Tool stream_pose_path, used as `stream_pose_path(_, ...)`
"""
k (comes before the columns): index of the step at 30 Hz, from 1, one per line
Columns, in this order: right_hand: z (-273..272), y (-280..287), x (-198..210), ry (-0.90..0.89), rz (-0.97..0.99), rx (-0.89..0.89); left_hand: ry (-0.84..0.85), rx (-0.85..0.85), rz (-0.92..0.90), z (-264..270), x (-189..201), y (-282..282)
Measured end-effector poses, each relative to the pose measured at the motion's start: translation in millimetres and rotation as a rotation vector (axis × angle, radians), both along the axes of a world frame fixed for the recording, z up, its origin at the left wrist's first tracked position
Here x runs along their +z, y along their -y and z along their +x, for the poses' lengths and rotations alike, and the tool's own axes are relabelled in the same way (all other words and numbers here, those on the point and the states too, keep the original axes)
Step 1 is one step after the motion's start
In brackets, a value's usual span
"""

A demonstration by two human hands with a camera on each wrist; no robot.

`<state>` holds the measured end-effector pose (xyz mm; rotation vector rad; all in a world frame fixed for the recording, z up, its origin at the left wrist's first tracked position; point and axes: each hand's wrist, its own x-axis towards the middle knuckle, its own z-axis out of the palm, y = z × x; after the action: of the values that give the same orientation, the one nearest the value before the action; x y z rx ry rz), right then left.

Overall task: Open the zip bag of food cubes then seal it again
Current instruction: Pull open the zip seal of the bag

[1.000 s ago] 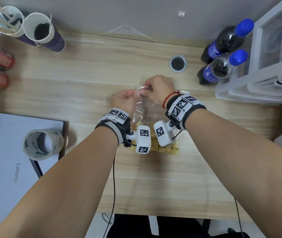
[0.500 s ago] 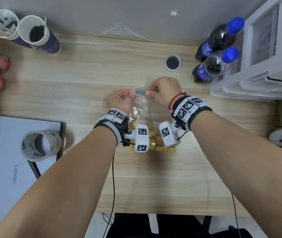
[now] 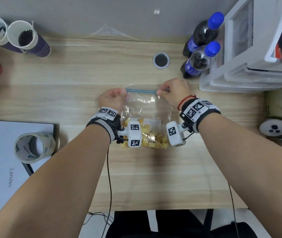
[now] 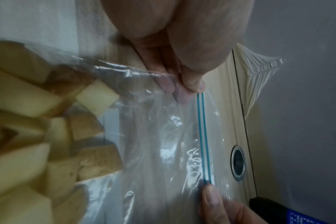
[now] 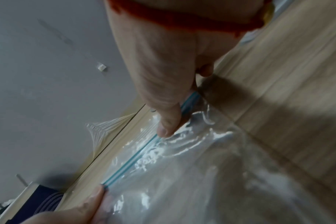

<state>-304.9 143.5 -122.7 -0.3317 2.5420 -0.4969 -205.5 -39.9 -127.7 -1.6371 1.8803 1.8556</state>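
Head view shows the zip bag (image 3: 147, 107) lying flat on the desk (image 3: 78, 69) in front of me, mouth away from me, the food cubes (image 3: 152, 140) heaped at the near end. My left hand (image 3: 111, 100) pinches the left end of the blue zip strip (image 3: 141, 91) between thumb and fingers, and my right hand (image 3: 173, 92) pinches the strip further right, so the stretch between them lies taut and straight.

Along that stretch the two blue lines run close together, so I judge the seal pressed there; whether it has caught under my thumbs or beyond my right hand, I cannot tell. The risk, as I see it, is a false seal: if I let go without running a thumb across the ends, a corner may stay open. Pulling the ends apart too hard could pop the tracks again. The film is thin and crinkled, and a fold caught in the strip would keep it from closing.
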Motion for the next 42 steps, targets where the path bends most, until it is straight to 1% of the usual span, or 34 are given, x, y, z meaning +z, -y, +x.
stream_pose_path(3,0.2,-21.2,-1.9,0.040,-0.047,-0.065,0.003,0.022,0.014,0.4,-1.3,0.6)
stream_pose_path(6,-0.1,-39.6,-3.4,0.067,-0.103,-0.151,0.014,0.006,0.005,2.5,0.1,0.9)
stream_pose_path(10,0.7,-45.5,0.6,0.104,-0.188,-0.209,0.015,-0.005,-0.013,2.3,1.5,-0.4)
stream_pose_path(13,1.0,-45.4,0.1,0.101,-0.210,-0.220,0.012,-0.007,-0.036,2.6,2.2,-0.8)
stream_pose_path(18,-0.4,-45.2,-6.3,0.086,-0.181,-0.231,0.005,-0.010,-0.002,3.5,0.7,-1.9)
stream_pose_path(23,-0.7,-42.3,-8.9,0.128,-0.238,-0.242,0.010,-0.031,-0.039,4.4,-1.1,-0.2)
stream_pose_path(26,-0.8,-39.8,-12.5,0.145,-0.237,-0.246,0.008,-0.008,-0.029,4.7,-2.6,-0.5)
stream_pose_path(31,-2.8,-35.9,-14.2,0.130,-0.222,-0.257,-0.004,-0.019,-0.003,5.4,-3.4,1.2)
stream_pose_path(33,-3.6,-34.0,-11.3,0.125,-0.247,-0.245,-0.017,-0.016,-0.010,5.2,-4.1,0.3)
stream_pose_path(36,-2.3,-27.9,-5.1,0.175,-0.301,-0.222,-0.006,-0.025,-0.033,5.3,-5.1,0.9)
stream_pose_path(39,-2.3,-24.1,-5.6,0.143,-0.273,-0.205,0.010,-0.023,-0.027,4.8,-4.5,2.1)
stream_pose_path(42,-2.9,-24.3,-6.6,0.109,-0.243,-0.228,0.000,0.013,0.010,4.5,-3.6,0.6)
